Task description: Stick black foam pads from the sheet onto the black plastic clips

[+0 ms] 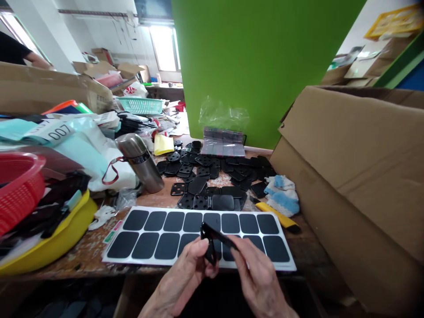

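Observation:
My left hand (185,274) grips one half of a small black folding piece (219,235), thumb pressed on it. With its fingers closed, my right hand (260,278) holds the other half, a flat flap that slants up to a joint at the left. The two halves stand apart in a V. Beneath my hands lies a white sheet (283,266) with two rows of black rounded-square pads (174,221); my fingers cover some of them. Beyond the sheet is a loose pile of black flat pieces (197,185), some with holes.
A steel thermos (142,163) stands at the left, near red (20,190) and yellow (71,234) baskets. A yellow cutter knife (276,215) and a blue-white cloth (282,194) lie at the right beside a large cardboard box (357,168). A green panel (265,66) rises behind.

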Demonstrator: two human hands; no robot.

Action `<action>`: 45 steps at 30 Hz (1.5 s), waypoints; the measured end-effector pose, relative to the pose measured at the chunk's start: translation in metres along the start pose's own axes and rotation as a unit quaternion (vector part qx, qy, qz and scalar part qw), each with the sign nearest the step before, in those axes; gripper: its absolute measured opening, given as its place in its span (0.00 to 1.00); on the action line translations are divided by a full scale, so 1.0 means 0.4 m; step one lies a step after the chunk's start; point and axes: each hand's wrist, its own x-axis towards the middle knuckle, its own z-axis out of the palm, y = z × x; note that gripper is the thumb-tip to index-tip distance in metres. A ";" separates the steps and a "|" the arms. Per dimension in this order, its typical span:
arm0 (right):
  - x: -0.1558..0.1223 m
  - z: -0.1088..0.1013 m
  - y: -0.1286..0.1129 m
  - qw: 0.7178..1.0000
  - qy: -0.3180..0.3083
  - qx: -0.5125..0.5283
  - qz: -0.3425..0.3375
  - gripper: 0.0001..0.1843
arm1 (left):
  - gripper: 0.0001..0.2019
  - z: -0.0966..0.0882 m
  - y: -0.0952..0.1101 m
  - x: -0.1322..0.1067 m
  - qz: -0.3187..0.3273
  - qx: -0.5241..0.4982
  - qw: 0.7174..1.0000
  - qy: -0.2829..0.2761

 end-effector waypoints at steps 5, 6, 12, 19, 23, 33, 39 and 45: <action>0.005 0.018 -0.004 0.996 0.057 -0.067 -0.003 0.17 | 0.18 0.005 -0.013 0.009 0.025 0.101 0.994 0.039; 0.005 0.025 -0.008 0.995 0.069 -0.069 -0.005 0.17 | 0.19 0.008 -0.015 0.012 0.061 0.153 0.984 0.071; 0.022 -0.015 -0.013 0.988 0.008 0.037 0.147 0.11 | 0.11 -0.006 0.009 0.000 0.125 0.313 0.940 0.063; 0.050 -0.064 0.030 0.803 -0.031 0.442 0.398 0.14 | 0.15 -0.056 -0.004 -0.012 0.019 0.019 1.000 -0.004; 0.048 -0.049 0.030 0.754 -0.028 0.503 0.421 0.15 | 0.17 -0.068 -0.032 -0.002 0.018 -0.050 0.997 -0.048; -0.003 -0.011 0.028 0.652 0.034 0.555 0.515 0.12 | 0.27 -0.072 -0.011 -0.016 0.110 -0.049 0.978 -0.173; -0.024 0.020 0.014 0.595 0.077 0.575 0.556 0.12 | 0.15 -0.044 0.002 0.008 0.107 -0.065 0.990 -0.061; 0.012 0.016 0.044 0.679 0.082 0.522 0.510 0.17 | 0.19 -0.041 0.076 0.026 0.094 0.117 0.984 0.096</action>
